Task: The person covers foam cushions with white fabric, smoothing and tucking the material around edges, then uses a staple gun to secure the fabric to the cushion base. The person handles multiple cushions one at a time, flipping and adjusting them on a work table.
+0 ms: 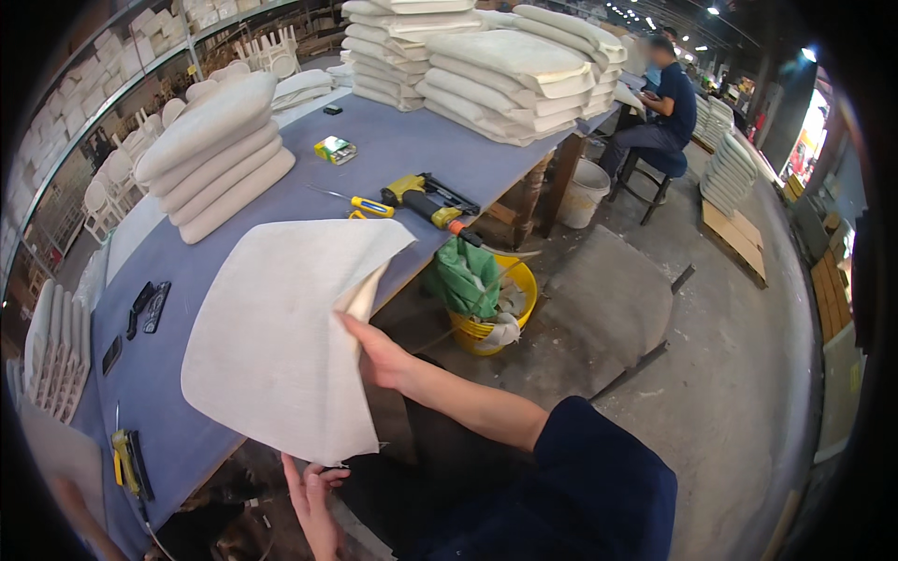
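Observation:
A padded chair seat with pale off-white fabric (281, 327) lies on the blue-topped table and juts over its near edge. Loose cloth stands up along its right side. My right hand (376, 353) grips that side, thumb against the folded cloth, its other fingers partly hidden. Just below the seat's near edge is my left hand (316, 500), holding nothing. Its index finger points up to the cloth edge and the other fingers are apart and slightly bent. Beyond the seat lie a yellow-and-black staple gun (430, 198) and a yellow-handled screwdriver (370, 206).
Stacks of pale seats (510, 79) (224, 154) stand on the blue table (253, 206). Another staple gun (131, 463) lies near a co-worker's arm (82, 514). A yellow bucket (486, 337) of scraps sits beside the table. Another person (669, 93) sits farther back.

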Tool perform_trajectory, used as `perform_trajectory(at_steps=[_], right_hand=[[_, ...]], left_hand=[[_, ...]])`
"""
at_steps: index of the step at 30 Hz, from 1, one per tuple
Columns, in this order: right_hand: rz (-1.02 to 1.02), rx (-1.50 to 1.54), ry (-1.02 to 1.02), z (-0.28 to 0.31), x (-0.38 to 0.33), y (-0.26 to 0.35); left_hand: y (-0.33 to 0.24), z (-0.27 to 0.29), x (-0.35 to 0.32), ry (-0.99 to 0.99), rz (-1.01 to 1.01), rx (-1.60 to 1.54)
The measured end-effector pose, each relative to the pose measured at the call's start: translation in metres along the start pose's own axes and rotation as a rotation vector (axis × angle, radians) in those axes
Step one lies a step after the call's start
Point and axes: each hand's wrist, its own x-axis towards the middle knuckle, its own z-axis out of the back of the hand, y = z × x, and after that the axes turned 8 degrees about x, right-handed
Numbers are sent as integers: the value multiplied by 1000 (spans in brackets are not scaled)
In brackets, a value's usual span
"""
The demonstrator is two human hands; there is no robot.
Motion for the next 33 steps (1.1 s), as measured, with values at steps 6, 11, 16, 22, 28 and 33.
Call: perform_trajectory(at_steps=[6,11,16,22,28,33], right_hand=[[139,-41,-142,-41,-34,-17],[362,28,-114,-20,-93,50],[784,-45,-219,-51,-167,115],[1493,116,-300,-21,-220,161],[2150,-316,-382,11,-274,200],[2358,-649,-310,81,-310,265]], left_hand=[[78,40,2,-113,-83,78],[158,26,3,-44,-146,435],[211,9,-9,75,34,1099],[223,-8,17,195,27,1253],[225,-7,54,187,100,1244],[216,-9,76,213,171,1229]])
